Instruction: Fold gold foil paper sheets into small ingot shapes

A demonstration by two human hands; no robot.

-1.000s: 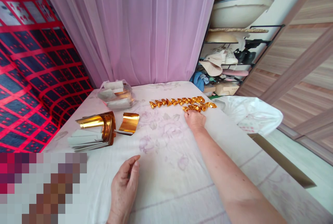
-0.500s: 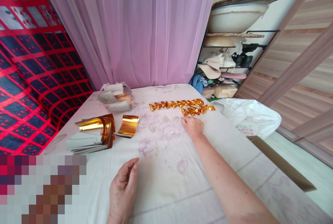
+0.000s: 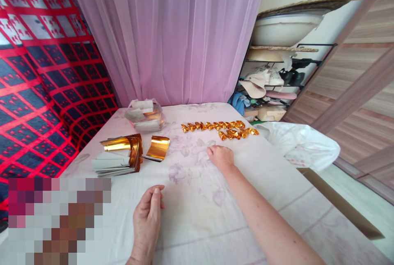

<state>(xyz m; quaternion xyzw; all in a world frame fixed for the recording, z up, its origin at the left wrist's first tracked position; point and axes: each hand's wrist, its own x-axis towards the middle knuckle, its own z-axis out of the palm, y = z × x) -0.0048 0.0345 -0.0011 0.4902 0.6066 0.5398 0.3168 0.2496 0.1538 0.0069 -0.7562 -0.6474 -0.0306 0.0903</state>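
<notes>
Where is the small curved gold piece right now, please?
In the head view, the small curved gold piece lies left of centre on the floral cloth, just right of the paper stack and beyond the left hand.

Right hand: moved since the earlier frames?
Yes. Judged against the gold pieces, the right hand has drawn back toward the person and somewhat left.

You can read no words, labels, brands or numbers here. The pinkish-red marks (image 3: 296,161) on the white plastic bag (image 3: 308,144) over to your right are too blurred for you to make out.
</notes>
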